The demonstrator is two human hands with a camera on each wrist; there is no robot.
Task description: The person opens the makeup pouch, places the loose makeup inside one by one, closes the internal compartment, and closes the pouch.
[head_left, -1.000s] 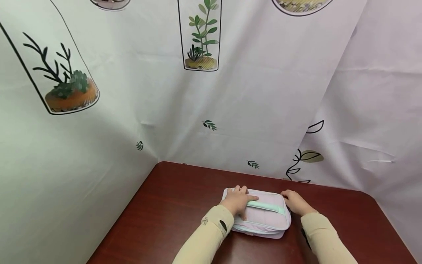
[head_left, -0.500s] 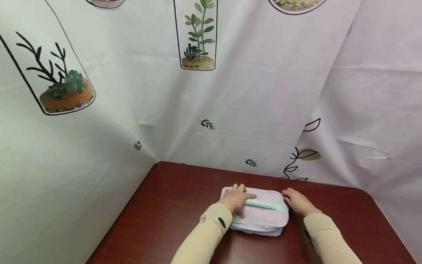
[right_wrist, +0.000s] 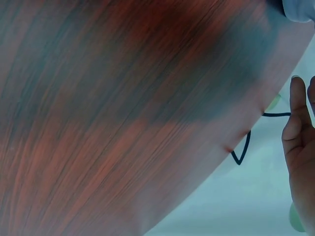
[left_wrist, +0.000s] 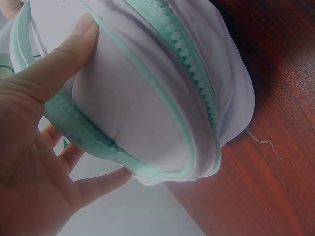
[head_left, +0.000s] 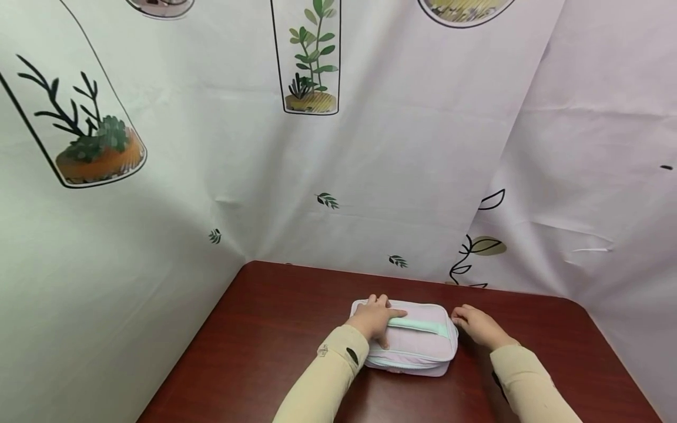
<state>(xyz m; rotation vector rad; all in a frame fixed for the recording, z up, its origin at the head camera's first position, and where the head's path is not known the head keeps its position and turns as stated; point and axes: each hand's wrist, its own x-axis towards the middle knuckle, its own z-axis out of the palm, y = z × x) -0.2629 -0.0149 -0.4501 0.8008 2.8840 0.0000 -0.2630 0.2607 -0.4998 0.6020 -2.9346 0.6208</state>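
A pale lilac zip pouch (head_left: 418, 341) with a mint-green handle strap (head_left: 420, 325) lies on the table. My left hand (head_left: 372, 320) rests on its left part with the fingers spread. In the left wrist view the thumb (left_wrist: 69, 54) presses the pouch's top panel, and a mint zipper (left_wrist: 184, 49) runs along the side. At the pouch's right end is my right hand (head_left: 476, 325), fingers bent, fingertips right by the far corner. The right wrist view catches only part of this hand (right_wrist: 300, 147) at its edge; I cannot tell whether it pinches anything.
The dark red-brown wooden table (head_left: 264, 341) ends at a rounded back-left corner. A white cloth (head_left: 402, 164) printed with plants in jars hangs behind it and along both sides. A loose thread (left_wrist: 261, 140) lies beside the pouch.
My right hand has shifted slightly right and toward me relative to the pouch. The left hand stays spread on the pouch. The head view has turned a little to the right.
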